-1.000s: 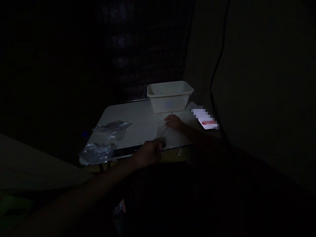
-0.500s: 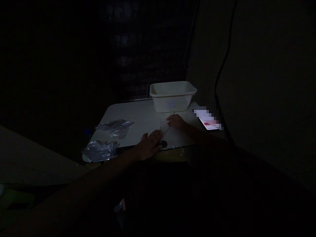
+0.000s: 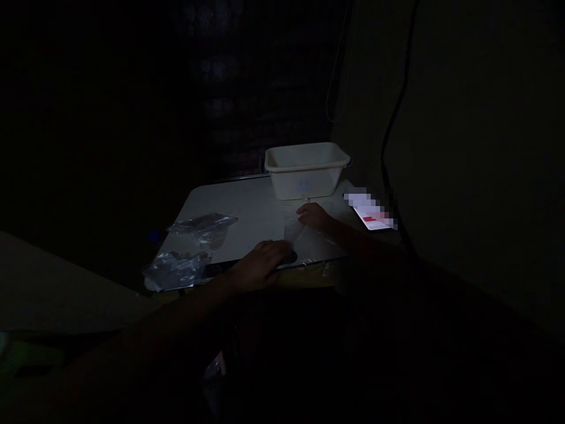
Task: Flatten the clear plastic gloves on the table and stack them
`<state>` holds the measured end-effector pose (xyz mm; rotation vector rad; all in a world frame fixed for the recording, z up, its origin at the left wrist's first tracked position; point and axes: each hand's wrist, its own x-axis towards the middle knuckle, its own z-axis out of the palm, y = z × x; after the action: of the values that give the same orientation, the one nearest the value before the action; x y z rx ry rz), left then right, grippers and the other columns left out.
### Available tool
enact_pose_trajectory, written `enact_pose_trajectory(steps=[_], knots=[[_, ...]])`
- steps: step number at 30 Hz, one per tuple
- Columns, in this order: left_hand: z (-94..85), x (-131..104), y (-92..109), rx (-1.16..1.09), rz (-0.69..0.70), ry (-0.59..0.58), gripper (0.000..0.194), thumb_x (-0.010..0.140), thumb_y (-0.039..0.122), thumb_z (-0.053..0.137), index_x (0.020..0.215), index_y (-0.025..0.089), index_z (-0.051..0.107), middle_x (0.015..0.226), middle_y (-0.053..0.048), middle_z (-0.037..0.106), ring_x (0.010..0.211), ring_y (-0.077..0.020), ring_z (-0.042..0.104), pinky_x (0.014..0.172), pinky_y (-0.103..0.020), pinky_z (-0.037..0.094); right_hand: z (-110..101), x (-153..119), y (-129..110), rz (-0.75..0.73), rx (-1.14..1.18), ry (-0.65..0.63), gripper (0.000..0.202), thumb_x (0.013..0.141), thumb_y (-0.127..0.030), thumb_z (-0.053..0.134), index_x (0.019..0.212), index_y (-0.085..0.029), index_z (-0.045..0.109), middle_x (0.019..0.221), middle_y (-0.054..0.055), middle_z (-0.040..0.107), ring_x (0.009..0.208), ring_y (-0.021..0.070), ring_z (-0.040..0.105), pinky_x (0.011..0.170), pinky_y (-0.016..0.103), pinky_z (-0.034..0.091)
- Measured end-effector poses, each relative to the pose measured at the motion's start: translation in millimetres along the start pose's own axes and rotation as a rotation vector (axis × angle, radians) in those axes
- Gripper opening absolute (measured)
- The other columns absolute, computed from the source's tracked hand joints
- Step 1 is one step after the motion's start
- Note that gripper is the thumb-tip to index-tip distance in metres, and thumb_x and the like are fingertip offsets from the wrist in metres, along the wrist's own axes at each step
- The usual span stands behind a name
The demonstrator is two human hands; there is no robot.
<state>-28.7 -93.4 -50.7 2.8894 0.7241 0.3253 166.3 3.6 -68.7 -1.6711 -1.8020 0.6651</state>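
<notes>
In dim light, a clear plastic bag lies flat over the right part of a white table. My right hand is closed at the bag's far part, its fingertips pinched on the film. At the table's near edge, my left hand lies low beside a dark round object, whose kind I cannot make out. The left fingers are blurred and partly hidden, so their grip is unclear.
A white plastic tub stands at the back of the table. To its right lies a phone with a lit screen. Crumpled clear plastic bags rest on the left side. A dark cable hangs along the right wall.
My left hand has drawn slightly left and toward me, its fingers no longer stretched flat on the bag. My right hand has stayed at the same part of the bag.
</notes>
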Motion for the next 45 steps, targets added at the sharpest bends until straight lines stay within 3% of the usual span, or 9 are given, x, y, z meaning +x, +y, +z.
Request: enact_pose_trajectory(steps=[3,6,13,18,26,29,34,39,45], knots=[[6.7,2,1,0.028,0.049,0.066,0.028,0.079,0.019,0.038,0.106,0.016,0.045,0.112,-0.010,0.049,0.107,-0.0169,0.040,0.087,-0.036,0.034,0,0,0,0.003,-0.032,-0.015,0.018,0.058,-0.008,0.053,0.072,-0.016,0.061,0.071,-0.001,0.060,0.069,0.0114,0.055,0.065,0.022,0.043],[6.5,3,3,0.104,0.090,0.118,0.023,0.082,0.021,0.035,0.097,0.015,0.050,0.102,-0.009,0.055,0.101,-0.0156,0.045,0.083,-0.034,0.037,0,0,0,-0.009,-0.066,-0.006,0.018,0.058,-0.008,0.053,0.072,-0.016,0.061,0.073,0.000,0.060,0.070,0.0120,0.055,0.066,0.022,0.043],[-1.9,4,8,0.301,0.188,0.096,0.024,0.084,0.020,0.033,0.078,0.014,0.055,0.075,-0.006,0.059,0.079,-0.0136,0.050,0.074,-0.030,0.039,-1,-2,-4,-0.008,-0.095,-0.029,0.017,0.061,-0.006,0.052,0.073,-0.014,0.061,0.072,0.001,0.060,0.071,0.0120,0.056,0.064,0.021,0.042],[-1.9,4,10,0.355,0.247,0.041,0.028,0.085,0.019,0.029,0.075,0.014,0.055,0.078,-0.007,0.058,0.076,-0.0132,0.050,0.071,-0.029,0.039,-4,-3,-7,0.004,-0.131,-0.031,0.017,0.061,-0.006,0.052,0.072,-0.015,0.061,0.072,0.000,0.061,0.070,0.0120,0.056,0.062,0.020,0.043],[1.1,4,14,0.336,0.312,0.061,0.025,0.083,0.017,0.033,0.072,0.014,0.056,0.072,-0.006,0.058,0.075,-0.0135,0.052,0.070,-0.029,0.041,1,1,1,-0.045,-0.149,-0.005,0.018,0.060,-0.007,0.054,0.071,-0.018,0.062,0.073,-0.002,0.062,0.073,0.0118,0.057,0.065,0.020,0.044],[2.0,6,16,0.235,0.210,0.136,0.023,0.083,0.022,0.035,0.079,0.014,0.056,0.079,-0.006,0.060,0.080,-0.0138,0.053,0.074,-0.029,0.041,2,3,2,-0.043,-0.167,-0.001,0.019,0.060,-0.008,0.053,0.072,-0.019,0.062,0.075,-0.002,0.063,0.073,0.0126,0.057,0.065,0.021,0.045],[6.3,18,3,0.064,-0.111,0.264,0.028,0.083,0.022,0.030,0.100,0.013,0.051,0.100,-0.008,0.057,0.094,-0.0147,0.050,0.081,-0.030,0.040,2,2,0,-0.027,-0.189,-0.011,0.019,0.062,-0.009,0.052,0.076,-0.018,0.062,0.079,-0.001,0.063,0.074,0.0128,0.058,0.065,0.022,0.045],[14.7,29,-14,0.061,-0.219,0.075,0.035,0.082,0.025,0.030,0.110,0.012,0.045,0.117,-0.011,0.048,0.109,-0.0164,0.041,0.088,-0.033,0.033,-1,-1,-3,-0.016,-0.230,-0.044,0.021,0.064,-0.011,0.052,0.083,-0.014,0.061,0.084,0.002,0.063,0.076,0.0133,0.058,0.067,0.022,0.045],[17.7,28,-13,0.166,-0.292,-0.114,0.044,0.083,0.031,0.024,0.122,0.010,0.031,0.130,-0.014,0.029,0.120,-0.0196,0.024,0.090,-0.040,0.025,-1,0,-1,-0.028,-0.219,-0.049,0.025,0.063,-0.011,0.052,0.087,-0.012,0.061,0.086,0.004,0.063,0.075,0.0130,0.058,0.067,0.023,0.045]])
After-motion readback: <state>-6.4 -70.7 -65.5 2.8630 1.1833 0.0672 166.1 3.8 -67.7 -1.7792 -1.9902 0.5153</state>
